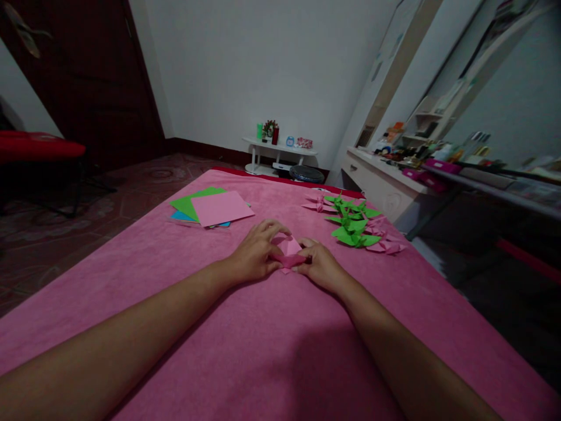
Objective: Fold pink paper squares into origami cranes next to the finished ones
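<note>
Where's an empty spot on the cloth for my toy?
Bare cloth: left of the left hand, below the paper stack, and between that stack and the folded figures. Crowded: those figures; the right hand meets the left on pink paper.

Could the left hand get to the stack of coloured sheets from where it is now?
Probably yes. The stack of coloured sheets lies on the pink cloth just beyond the left hand, with nothing between them. That hand would first have to release the folded pink paper it pinches.
</note>
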